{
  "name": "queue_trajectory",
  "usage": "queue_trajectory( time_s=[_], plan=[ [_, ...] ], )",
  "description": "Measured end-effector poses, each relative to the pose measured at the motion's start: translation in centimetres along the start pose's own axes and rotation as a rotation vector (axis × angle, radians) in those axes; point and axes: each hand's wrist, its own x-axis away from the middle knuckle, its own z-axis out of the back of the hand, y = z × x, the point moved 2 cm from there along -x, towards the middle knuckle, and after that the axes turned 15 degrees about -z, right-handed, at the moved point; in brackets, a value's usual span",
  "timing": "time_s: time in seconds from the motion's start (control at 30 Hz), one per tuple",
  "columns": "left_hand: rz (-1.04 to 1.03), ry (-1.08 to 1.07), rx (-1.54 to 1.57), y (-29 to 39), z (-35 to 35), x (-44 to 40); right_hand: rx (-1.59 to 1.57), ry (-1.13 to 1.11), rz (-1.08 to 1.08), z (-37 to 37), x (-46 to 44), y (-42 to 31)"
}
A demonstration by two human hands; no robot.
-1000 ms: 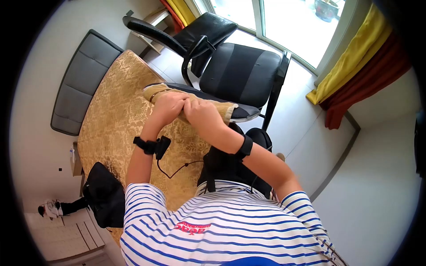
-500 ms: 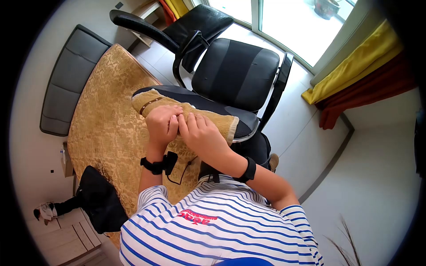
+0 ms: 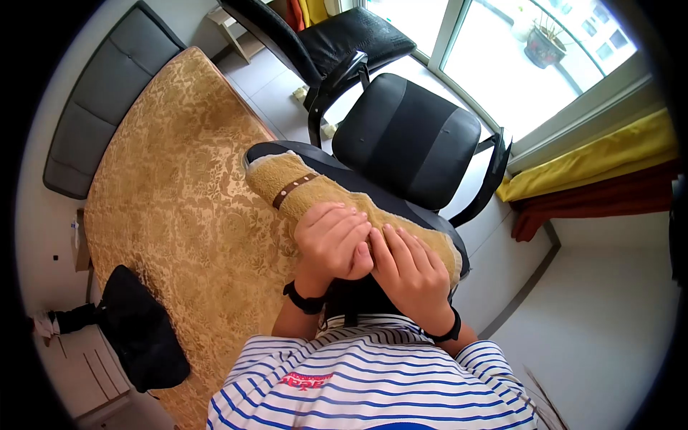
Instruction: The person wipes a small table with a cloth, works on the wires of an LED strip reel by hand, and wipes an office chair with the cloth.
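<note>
A tan towel (image 3: 337,188) with a brown dotted band near its left end lies folded or rolled lengthwise across the black chair seat (image 3: 259,149). Close to its middle, my left hand (image 3: 332,242) is closed on the near edge, fingers curled and thumb tucked beside them. My right hand (image 3: 414,278) grips the same edge just to the right, its fingers bent over the cloth. The fingertips of both hands almost meet. What lies under my palms is hidden.
Behind the towel stands the chair's backrest (image 3: 407,140), with an armrest (image 3: 494,175) at right. A second black chair (image 3: 355,46) is farther back. To the left is a bed with a gold patterned cover (image 3: 186,179) and a black bag (image 3: 143,330). Yellow curtains (image 3: 595,154) hang at right.
The view has shifted, so the chair and towel sit farther right. My hands remain on the towel; my left hand is now more curled, and the brown band shows more fully.
</note>
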Motion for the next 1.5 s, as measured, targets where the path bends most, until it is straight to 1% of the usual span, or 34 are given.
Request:
queue_trajectory(
  time_s=[0.07, 0.13, 0.4, 0.47, 0.53, 0.57, 0.6, 0.67, 0.7, 0.73, 0.77, 0.87, 0.93, 1.0, 1.03, 1.1, 1.13, 1.2, 1.27, 1.3, 1.33, 1.4, 1.47, 1.5],
  plan=[
    [0.000, 0.058, -0.017, 0.0, -0.3, 0.4, 0.012, 0.010, 0.016, -0.1, 0.0, -0.1],
    [-0.019, 0.043, -0.041, 0.1, -0.4, 0.3, 0.019, 0.006, 0.004, 0.0, -0.2, 0.1],
    [-0.029, 0.093, -0.047, 0.2, -0.7, 1.0, 0.032, 0.097, 0.042, 0.1, -0.1, 0.2],
    [-0.025, 0.087, -0.049, 0.7, -0.4, 1.2, 0.104, 0.097, 0.111, 0.0, 0.1, 0.3],
    [0.034, 0.069, -0.065, 1.1, -0.2, 1.3, 0.074, 0.119, 0.115, 0.1, 0.2, 0.4],
    [0.105, 0.055, -0.032, 1.6, -0.3, 2.0, 0.067, 0.120, 0.148, 0.1, 0.2, 0.5],
    [0.088, 0.058, -0.038, 2.0, -0.6, 2.3, 0.066, 0.126, 0.180, 0.2, 0.1, 0.7],
    [0.153, 0.221, -0.106, 2.9, -1.5, 2.7, 0.066, 0.159, 0.195, 0.1, 0.3, 0.9],
    [0.151, 0.222, -0.095, 3.3, -2.1, 2.9, 0.056, 0.173, 0.212, 0.1, 0.3, 1.0],
    [0.182, 0.269, -0.114, 3.3, -2.6, 3.1, 0.048, 0.191, 0.232, 0.0, 0.2, 1.1],
    [0.217, 0.313, -0.133, 3.4, -3.0, 3.1, 0.022, 0.183, 0.223, 0.1, 0.3, 1.1],
    [0.222, 0.339, -0.177, 3.9, -3.5, 3.2, -0.061, 0.117, 0.181, 0.7, 0.4, 1.2],
    [0.222, 0.289, -0.186, 4.3, -3.1, 3.3, -0.107, 0.139, 0.197, 0.8, 0.4, 1.7],
    [0.214, 0.128, -0.166, 5.0, -2.2, 3.3, -0.131, 0.134, 0.243, 0.9, 0.7, 2.0],
    [0.215, 0.119, -0.169, 5.3, -1.7, 3.5, -0.158, 0.108, 0.235, 1.1, 0.8, 2.2],
    [0.198, 0.000, -0.130, 5.9, -1.0, 4.2, -0.201, 0.080, 0.239, 1.4, 0.9, 2.8],
    [0.205, -0.009, -0.136, 6.4, -1.2, 4.9, -0.236, 0.049, 0.242, 1.6, 1.1, 3.2],
    [0.238, 0.075, -0.087, 7.7, -2.8, 6.7, -0.287, 0.018, 0.214, 1.9, 1.6, 4.1],
    [0.249, 0.053, -0.088, 9.6, -4.1, 7.5, -0.382, -0.051, 0.148, 2.3, 2.0, 5.5],
    [0.279, 0.086, -0.011, 10.7, -4.7, 7.6, -0.445, -0.087, 0.084, 2.6, 2.4, 6.3],
    [0.305, 0.121, 0.065, 11.4, -5.2, 7.7, -0.446, -0.082, 0.085, 2.6, 2.9, 7.1],
    [0.266, 0.080, 0.116, 11.6, -5.2, 8.0, -0.651, -0.111, -0.006, 2.2, 3.9, 8.6],
    [0.126, -0.041, 0.103, 11.1, -4.4, 8.3, -0.683, -0.122, -0.040, 2.3, 4.7, 8.7],
    [0.121, -0.103, -0.023, 10.6, -3.5, 8.4, -0.672, -0.102, -0.051, 2.4, 4.8, 8.7]
  ],
)
